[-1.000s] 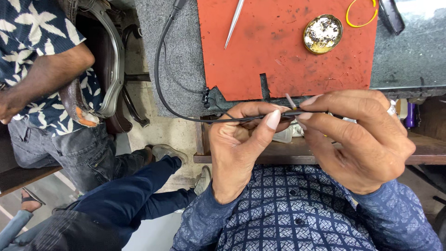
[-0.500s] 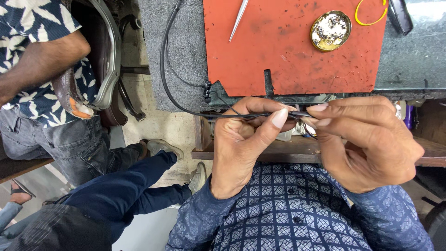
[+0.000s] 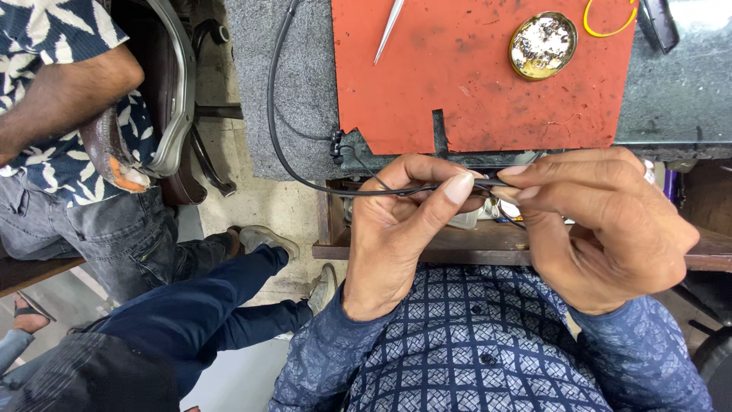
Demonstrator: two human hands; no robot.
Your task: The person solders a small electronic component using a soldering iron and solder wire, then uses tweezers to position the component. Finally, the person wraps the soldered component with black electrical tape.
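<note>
My left hand (image 3: 400, 229) pinches a thin black cable (image 3: 305, 179) between thumb and forefinger, just below the bench edge. My right hand (image 3: 602, 221) meets it fingertip to fingertip and grips the same cable's end, which is hidden between the fingers. The cable loops left and up across the grey mat (image 3: 293, 84). Both hands hover over my lap, above my blue patterned shirt (image 3: 473, 343).
An orange-red work mat (image 3: 473, 84) covers the bench, with metal tweezers (image 3: 389, 30), a round brass dish of scraps (image 3: 543, 46) and a yellow rubber band (image 3: 610, 19) on it. A person in a floral shirt (image 3: 46, 107) sits at left. An open wooden drawer (image 3: 488, 244) lies under my hands.
My hands have stayed together on the cable; the left forefinger has slid slightly along it. The view has shifted a little.
</note>
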